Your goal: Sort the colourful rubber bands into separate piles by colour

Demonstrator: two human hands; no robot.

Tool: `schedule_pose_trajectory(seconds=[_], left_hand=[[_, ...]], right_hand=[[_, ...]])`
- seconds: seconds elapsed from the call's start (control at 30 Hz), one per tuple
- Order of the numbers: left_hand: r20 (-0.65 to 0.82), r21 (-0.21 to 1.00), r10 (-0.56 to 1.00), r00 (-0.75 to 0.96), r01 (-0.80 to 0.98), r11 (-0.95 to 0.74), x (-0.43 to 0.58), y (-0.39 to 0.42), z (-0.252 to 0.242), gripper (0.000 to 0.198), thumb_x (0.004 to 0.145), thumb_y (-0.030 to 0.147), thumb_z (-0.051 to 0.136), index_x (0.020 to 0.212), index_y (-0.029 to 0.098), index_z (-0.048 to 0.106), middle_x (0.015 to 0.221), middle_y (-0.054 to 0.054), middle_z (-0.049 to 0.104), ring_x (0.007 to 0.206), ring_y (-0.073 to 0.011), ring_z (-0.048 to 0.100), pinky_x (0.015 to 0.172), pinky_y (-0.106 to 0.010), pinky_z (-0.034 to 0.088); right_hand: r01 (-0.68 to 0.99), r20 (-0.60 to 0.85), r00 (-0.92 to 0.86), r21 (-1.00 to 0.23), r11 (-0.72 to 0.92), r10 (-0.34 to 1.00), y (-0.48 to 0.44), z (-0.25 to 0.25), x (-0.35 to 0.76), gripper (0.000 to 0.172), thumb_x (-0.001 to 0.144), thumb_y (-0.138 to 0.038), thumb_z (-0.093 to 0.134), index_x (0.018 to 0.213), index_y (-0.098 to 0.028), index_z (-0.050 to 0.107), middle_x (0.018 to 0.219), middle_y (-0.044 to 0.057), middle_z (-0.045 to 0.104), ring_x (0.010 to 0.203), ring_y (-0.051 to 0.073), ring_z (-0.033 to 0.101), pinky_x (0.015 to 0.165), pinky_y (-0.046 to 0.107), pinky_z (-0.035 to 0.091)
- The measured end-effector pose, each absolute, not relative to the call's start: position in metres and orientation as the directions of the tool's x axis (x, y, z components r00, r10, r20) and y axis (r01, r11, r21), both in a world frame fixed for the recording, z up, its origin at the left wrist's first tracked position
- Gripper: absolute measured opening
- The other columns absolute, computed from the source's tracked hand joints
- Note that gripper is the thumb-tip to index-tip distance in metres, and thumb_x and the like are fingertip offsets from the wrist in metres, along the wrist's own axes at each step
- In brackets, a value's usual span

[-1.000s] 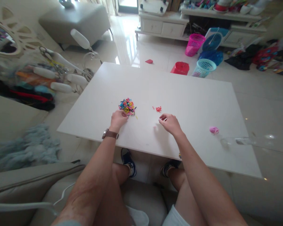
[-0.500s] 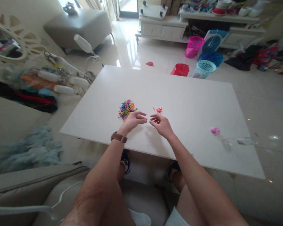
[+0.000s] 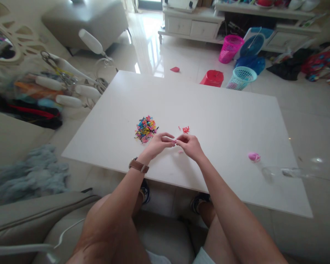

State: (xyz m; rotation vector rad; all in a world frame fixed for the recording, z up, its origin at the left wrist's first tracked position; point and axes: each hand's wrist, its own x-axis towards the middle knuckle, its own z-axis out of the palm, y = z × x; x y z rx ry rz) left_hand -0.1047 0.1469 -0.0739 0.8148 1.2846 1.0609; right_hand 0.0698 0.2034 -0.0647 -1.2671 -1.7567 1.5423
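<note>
My left hand [image 3: 162, 143], a brown-strapped watch on its wrist, pinches a tiny pink piece [image 3: 175, 141] that looks like a small elastic band. The thumb and index finger of my right hand [image 3: 190, 145] close on the same piece, and the fingertips of both hands meet. Just left of my left hand lies a heap of small multicoloured bands [image 3: 146, 128]. Beyond my right hand is a little group of red bands [image 3: 186, 129]. A few pale pink bands [image 3: 180, 151] lie on the table below the fingertips, partly beside my right hand.
The white table [image 3: 99, 121] spans the space before me. On its right side are a pink-purple object [image 3: 254, 157] and a clear bottle-like thing [image 3: 288, 172] lying down. Past the far edge stand a red bin [image 3: 213, 78] and a light-blue basket [image 3: 242, 77]. A white lamp [image 3: 90, 42] is at left.
My hands have come together, and my right fingers now meet the pink piece held by my left. Pink bands under the hands now show more clearly. The view has shifted slightly.
</note>
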Motion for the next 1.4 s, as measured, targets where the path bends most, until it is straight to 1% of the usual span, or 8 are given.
schedule_pose_trajectory(seconds=[0.13, 0.27, 0.4, 0.53, 0.77, 0.97, 1.17, 1.4], left_hand=[[-0.35, 0.932, 0.936, -0.037, -0.111, 0.344, -0.104, 0.146, -0.074, 0.035, 0.065, 0.021, 0.088, 0.095, 0.015, 0.073, 0.094, -0.01, 0.081, 0.088, -0.0203, 0.075, 0.087, -0.037, 0.056], [-0.351, 0.928, 0.93, -0.106, 0.092, 0.361, -0.109, 0.145, -0.078, 0.027, 0.067, 0.018, 0.083, 0.092, 0.016, 0.073, 0.092, -0.009, 0.08, 0.083, -0.0198, 0.074, 0.079, -0.033, 0.056], [-0.307, 0.809, 0.922, -0.237, 0.446, 0.384, -0.126, 0.143, -0.082, 0.016, 0.068, 0.009, 0.073, 0.083, 0.016, 0.073, 0.077, -0.005, 0.077, 0.076, -0.0195, 0.073, 0.073, -0.03, 0.055], [-0.254, 0.682, 0.918, -0.305, 0.617, 0.393, -0.146, 0.141, -0.084, 0.01, 0.068, 0.01, 0.071, 0.074, 0.017, 0.073, 0.076, -0.004, 0.076, 0.076, -0.0189, 0.072, 0.075, -0.028, 0.055], [-0.244, 0.549, 0.894, -0.375, 0.707, 0.446, -0.175, 0.139, -0.082, 0.008, 0.07, 0.013, 0.071, 0.071, 0.018, 0.077, 0.079, -0.006, 0.077, 0.079, -0.0206, 0.072, 0.078, -0.028, 0.054], [-0.312, 0.473, 0.858, -0.407, 0.717, 0.512, -0.196, 0.132, -0.083, 0.008, 0.069, 0.014, 0.072, 0.072, 0.018, 0.078, 0.08, -0.007, 0.078, 0.081, -0.0219, 0.073, 0.078, -0.028, 0.053], [-0.35, 0.44, 0.844, -0.407, 0.724, 0.532, -0.206, 0.127, -0.09, 0.009, 0.068, 0.015, 0.071, 0.074, 0.018, 0.077, 0.079, -0.006, 0.078, 0.082, -0.0225, 0.073, 0.078, -0.028, 0.053], [-0.292, 0.436, 0.854, -0.431, 0.735, 0.52, -0.213, 0.127, -0.098, 0.013, 0.066, 0.014, 0.069, 0.074, 0.02, 0.077, 0.081, -0.008, 0.078, 0.082, -0.0238, 0.073, 0.075, -0.029, 0.052]], right_hand=[[0.29, -0.228, -0.387, -0.95, -0.117, 0.893, 0.207, -0.071, 0.067, 0.01, 0.077, -0.029, 0.068, 0.074, -0.019, 0.069, 0.073, 0.001, 0.071, 0.073, 0.017, 0.07, 0.058, 0.025, 0.058], [0.353, -0.183, -0.291, -0.933, -0.072, 0.939, 0.213, -0.074, 0.072, 0.007, 0.079, -0.024, 0.064, 0.076, -0.019, 0.069, 0.073, 0.0, 0.072, 0.071, 0.016, 0.07, 0.068, 0.027, 0.059], [0.645, -0.183, -0.318, -0.761, 0.07, 0.93, 0.216, -0.075, 0.082, 0.01, 0.08, -0.017, 0.064, 0.077, -0.019, 0.073, 0.079, 0.003, 0.076, 0.076, 0.016, 0.069, 0.076, 0.027, 0.055], [0.801, -0.311, -0.398, -0.576, 0.162, 0.863, 0.213, -0.084, 0.089, 0.012, 0.081, -0.014, 0.067, 0.082, -0.019, 0.078, 0.087, 0.006, 0.079, 0.082, 0.017, 0.071, 0.076, 0.025, 0.05], [0.852, -0.403, -0.439, -0.469, 0.231, 0.803, 0.207, -0.098, 0.087, 0.009, 0.086, -0.024, 0.074, 0.092, -0.021, 0.08, 0.098, 0.007, 0.08, 0.09, 0.018, 0.073, 0.081, 0.024, 0.05], [0.874, -0.392, -0.413, -0.423, 0.238, 0.822, 0.21, -0.094, 0.088, 0.023, 0.086, -0.032, 0.077, 0.107, -0.021, 0.078, 0.105, 0.009, 0.08, 0.099, 0.022, 0.073, 0.086, 0.027, 0.05], [0.873, -0.374, -0.41, -0.425, 0.239, 0.832, 0.211, -0.091, 0.091, 0.025, 0.087, -0.033, 0.075, 0.109, -0.022, 0.077, 0.102, 0.008, 0.079, 0.096, 0.02, 0.072, 0.085, 0.027, 0.049], [0.856, -0.36, -0.416, -0.466, 0.225, 0.835, 0.21, -0.088, 0.091, 0.024, 0.083, -0.03, 0.076, 0.106, -0.021, 0.076, 0.097, 0.006, 0.08, 0.092, 0.021, 0.072, 0.081, 0.027, 0.049]])
